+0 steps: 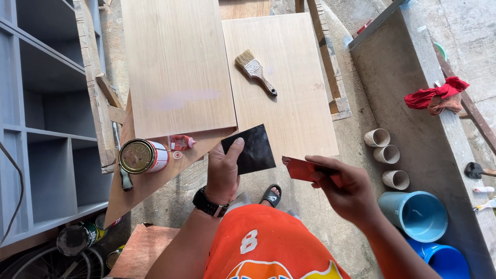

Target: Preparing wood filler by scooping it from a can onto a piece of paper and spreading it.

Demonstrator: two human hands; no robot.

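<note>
1. The left hand [223, 173] pinches a black sandpaper sheet [249, 149] in a closed grip, thumb on top.
2. The right hand [345, 187] clamps a red sheet [302, 169] at 3 o'clock.
3. The paintbrush [256, 71] lies at 12 o'clock on the pale panel [289, 103].
4. The open tin [142, 156] at 9 o'clock sits near the bench edge; a nudge could tip it.

Matt black sheet [251, 149], pale smooth wood panels [178, 62], shiny metal can [140, 156].

Blue buckets [439, 256] and bicycle wheel [46, 264] cut by frame edge.
</note>
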